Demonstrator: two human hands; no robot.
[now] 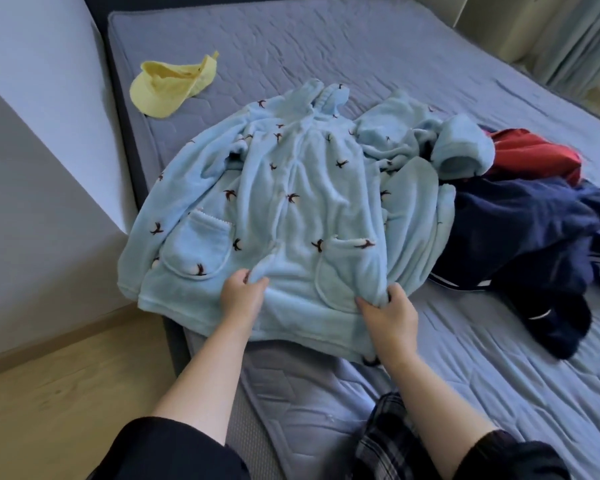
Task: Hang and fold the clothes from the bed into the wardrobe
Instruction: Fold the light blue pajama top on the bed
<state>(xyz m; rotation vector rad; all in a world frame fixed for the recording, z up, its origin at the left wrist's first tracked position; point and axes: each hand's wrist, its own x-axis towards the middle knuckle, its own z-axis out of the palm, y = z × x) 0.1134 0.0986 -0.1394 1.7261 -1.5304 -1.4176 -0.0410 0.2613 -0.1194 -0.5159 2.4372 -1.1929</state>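
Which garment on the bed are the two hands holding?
The light blue fleece top with dark birds: the left hand and the right hand grip its lower part. The yellow cap and the navy garment lie untouched.

Bare mattress (pixel 361 46) beyond robe (pixel 291 202); dark clothes pile (pixel 516 237) blocks right

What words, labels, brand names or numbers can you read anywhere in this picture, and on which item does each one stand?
None: no readable word, number or label shows anywhere.
light blue fleece robe: only small dark bird motifs, no lettering.
yellow cap: no print visible.
navy clothes: a white curved mark and white stripes, no letters.
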